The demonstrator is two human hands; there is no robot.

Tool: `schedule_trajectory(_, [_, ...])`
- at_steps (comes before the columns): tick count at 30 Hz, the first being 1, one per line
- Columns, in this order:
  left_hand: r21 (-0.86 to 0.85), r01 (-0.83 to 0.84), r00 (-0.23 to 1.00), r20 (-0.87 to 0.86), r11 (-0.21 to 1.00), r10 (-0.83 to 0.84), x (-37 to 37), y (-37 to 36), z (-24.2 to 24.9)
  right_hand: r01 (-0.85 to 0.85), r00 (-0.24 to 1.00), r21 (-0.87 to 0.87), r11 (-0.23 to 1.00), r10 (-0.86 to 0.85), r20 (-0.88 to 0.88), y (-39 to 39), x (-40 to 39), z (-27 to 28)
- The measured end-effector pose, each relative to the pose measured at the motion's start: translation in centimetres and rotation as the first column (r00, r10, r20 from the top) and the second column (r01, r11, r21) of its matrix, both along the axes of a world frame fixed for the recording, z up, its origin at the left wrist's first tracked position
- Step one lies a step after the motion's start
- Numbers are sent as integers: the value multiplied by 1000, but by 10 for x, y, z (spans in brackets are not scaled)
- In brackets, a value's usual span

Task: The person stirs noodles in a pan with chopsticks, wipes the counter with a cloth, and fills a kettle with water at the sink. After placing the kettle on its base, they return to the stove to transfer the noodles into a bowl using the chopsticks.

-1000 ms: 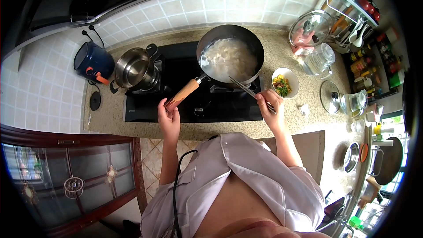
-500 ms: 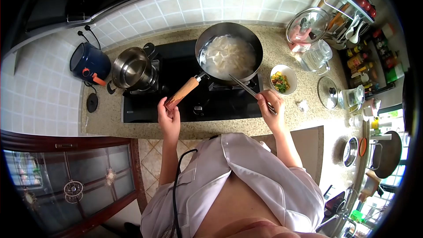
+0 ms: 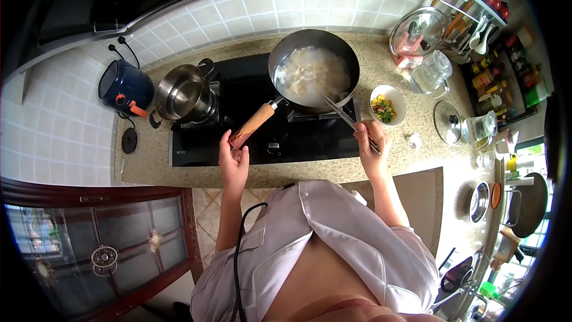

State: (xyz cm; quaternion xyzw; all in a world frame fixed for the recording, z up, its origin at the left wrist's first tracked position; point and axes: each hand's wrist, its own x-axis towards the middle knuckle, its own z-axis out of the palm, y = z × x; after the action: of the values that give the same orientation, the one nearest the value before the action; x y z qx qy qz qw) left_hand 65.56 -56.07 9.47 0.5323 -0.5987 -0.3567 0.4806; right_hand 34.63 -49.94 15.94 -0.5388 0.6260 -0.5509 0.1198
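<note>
A deep dark pan sits on the right burner, holding cloudy liquid and pale strips that look like noodles. Its wooden handle slants toward me, and my left hand grips the end between thumb and fingers. Metal chopsticks are held in my right hand, closed around their upper part. Their tips reach into the pan's near side, among the strips. Just right of the pan stands a white bowl with chopped green, yellow and reddish bits.
A steel pot stands on the left burner of the black hob, beside a blue appliance. Rightward are a glass lid, a glass pitcher and a leaning larger lid. A bottle rack lines the right side.
The chopstick tips have moved slightly right within the pan, and my right hand has turned a little. The pale strips lie lower and more spread in the liquid. The whole view has shifted slightly.
</note>
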Motion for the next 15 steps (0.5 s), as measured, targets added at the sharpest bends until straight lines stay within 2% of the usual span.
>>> schedule_trajectory(2, [15, 14, 1000, 11, 1000, -14, 2, 1, 0, 5, 993, 10, 1000, -3, -120, 0, 0, 3])
schedule_trajectory(5, [-7, 5, 999, 33, 1000, -5, 4, 1, 3, 13, 994, -13, 1000, -14, -106, 3, 5, 1])
schedule_trajectory(7, [-9, 10, 978, 207, 1000, -8, 4, 2, 14, 34, 995, -55, 998, -39, -90, 3, 8, -5])
schedule_trajectory(8, [-12, 17, 979, 204, 1000, -14, 5, 0, 13, 51, 996, -97, 994, -58, -71, 3, 9, -6])
schedule_trajectory(10, [-233, 32, 914, 401, 972, 66, 9, -3, 15, 29, 990, -56, 998, -36, -135, 8, 7, -5])
schedule_trajectory(11, [-233, 39, 915, 400, 972, 59, 9, -5, 19, 3, 981, -11, 1000, -5, -195, 11, 7, -4])
schedule_trajectory(12, [-310, 18, 906, 407, 951, 116, 7, -5, 29, 10, 980, -11, 1000, -12, -197, 13, 11, -5])
schedule_trajectory(13, [-383, -4, 896, 409, 924, 174, 6, -5, 36, 44, 994, -25, 999, -46, -99, 16, 15, -5])
schedule_trajectory(14, [-380, -1, 898, 407, 925, 168, 6, -5, 39, 78, 997, -36, 996, -78, 1, 19, 19, -5])
schedule_trajectory(15, [-418, -23, 913, 362, 908, 189, 7, -5, 41, 89, 996, -55, 995, -88, 16, 21, 22, -2])
